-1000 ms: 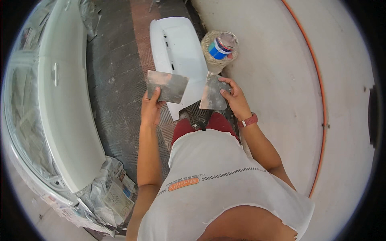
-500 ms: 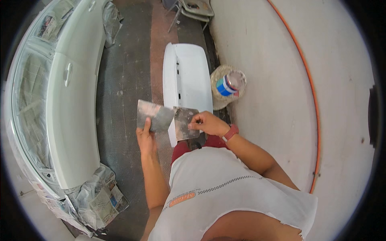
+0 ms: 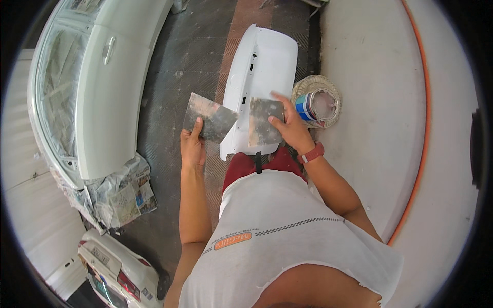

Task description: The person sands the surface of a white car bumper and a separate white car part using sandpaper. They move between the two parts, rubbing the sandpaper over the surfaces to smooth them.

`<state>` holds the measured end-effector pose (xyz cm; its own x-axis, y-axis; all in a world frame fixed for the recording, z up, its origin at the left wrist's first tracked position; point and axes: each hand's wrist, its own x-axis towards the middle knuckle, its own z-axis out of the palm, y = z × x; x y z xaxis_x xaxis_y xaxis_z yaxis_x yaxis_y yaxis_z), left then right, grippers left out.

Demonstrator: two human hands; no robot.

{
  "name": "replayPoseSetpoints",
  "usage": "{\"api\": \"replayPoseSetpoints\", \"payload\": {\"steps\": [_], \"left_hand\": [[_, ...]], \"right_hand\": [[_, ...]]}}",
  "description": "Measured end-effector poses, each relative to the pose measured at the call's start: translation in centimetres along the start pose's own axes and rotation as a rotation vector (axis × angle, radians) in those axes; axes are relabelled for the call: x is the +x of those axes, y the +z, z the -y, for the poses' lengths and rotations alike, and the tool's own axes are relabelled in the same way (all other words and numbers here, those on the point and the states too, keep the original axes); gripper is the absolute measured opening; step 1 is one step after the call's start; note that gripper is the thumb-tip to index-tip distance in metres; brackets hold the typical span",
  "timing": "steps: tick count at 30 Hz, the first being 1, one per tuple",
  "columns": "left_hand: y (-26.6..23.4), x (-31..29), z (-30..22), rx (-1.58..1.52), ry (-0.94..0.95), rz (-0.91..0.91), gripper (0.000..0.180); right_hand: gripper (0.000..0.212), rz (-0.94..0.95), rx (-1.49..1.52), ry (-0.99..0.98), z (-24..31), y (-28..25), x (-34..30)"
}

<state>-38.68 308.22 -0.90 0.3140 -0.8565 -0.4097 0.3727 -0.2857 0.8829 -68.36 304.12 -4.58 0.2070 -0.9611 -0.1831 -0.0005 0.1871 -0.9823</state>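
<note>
1. Thumb on top, the left hand (image 3: 192, 146) is clamped on the lower left part of a thin, rectangular, smeared grey metal plate (image 3: 211, 117). Its other fingers are mostly hidden underneath, probably bracing the plate from below while leaving most of the upper face uncovered.
2. Closed on the right edge of a second thin, flat, grey-and-tan metal plate (image 3: 263, 128), the right hand (image 3: 295, 128) lays its thumb on the upper face. One finger reaches past the top corner, blurred; the edge hold likewise seems to keep the face free.
3. Both plates are in front of the torso, side by side with a narrow gap, the left one slanted and the right one nearly square to the body. They appear raised, which would let each tilt freely.
4. Beyond them, a long, curved, glossy white car-body panel (image 3: 272, 66) extends away from the person's legs, perhaps set lengthwise for access along both sides. What carries it is hidden.
5. To its right, a round, blue-and-white-labelled metal can (image 3: 306, 108) stands on a round, cream, textured support (image 3: 314, 82), presumably raised for easier reach.
</note>
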Motion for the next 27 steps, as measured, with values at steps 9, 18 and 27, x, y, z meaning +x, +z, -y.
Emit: {"api": "replayPoseSetpoints", "payload": {"steps": [9, 18, 27], "left_hand": [[4.2, -4.3, 1.5, -0.061, 0.038, 0.005, 0.043], [0.7, -7.3, 0.0, 0.298, -0.06, 0.125, 0.052], [-7.1, -9.3, -1.2, 0.116, -0.084, 0.087, 0.046]], "right_hand": [[0.028, -0.024, 0.388, 0.107, -0.2, 2.3, 3.7], [0.036, -0.008, 0.28, -0.013, 0.9, 8.4, 4.3], [0.031, 0.167, -0.227, -0.149, 7.0, 12.2, 6.4]]}}
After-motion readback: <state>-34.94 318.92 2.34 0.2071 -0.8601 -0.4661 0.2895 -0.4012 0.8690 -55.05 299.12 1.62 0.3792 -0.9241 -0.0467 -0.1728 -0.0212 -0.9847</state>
